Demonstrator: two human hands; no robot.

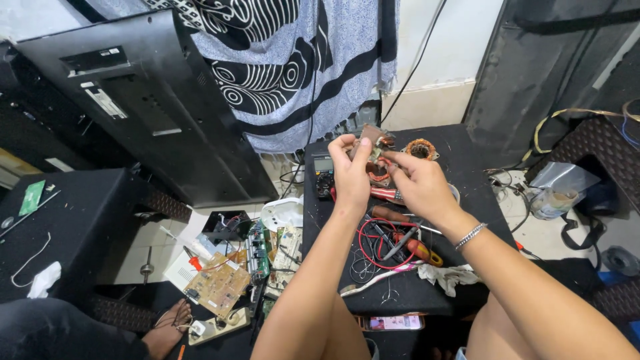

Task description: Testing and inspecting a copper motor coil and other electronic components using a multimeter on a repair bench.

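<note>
Head view: motor winding [375, 155] with copper coils, raised over black table [467, 193]. Left hand [351, 175] clasps its left side, fingers curled around it. Right hand [419, 185] pinches its wire at the lower right edge. Best handled by steadying firmly, tugging wire gently. Multimeter [324, 175] just beside; second coil [421, 149] behind.

Left hand [350, 175] and right hand [420, 183] grip a small copper-wound motor part [375, 155] above the black counter [467, 200]. Second copper coil [421, 149] lies just beside. Multimeter [323, 175], red-handled screwdrivers [417, 248] nearby.
</note>
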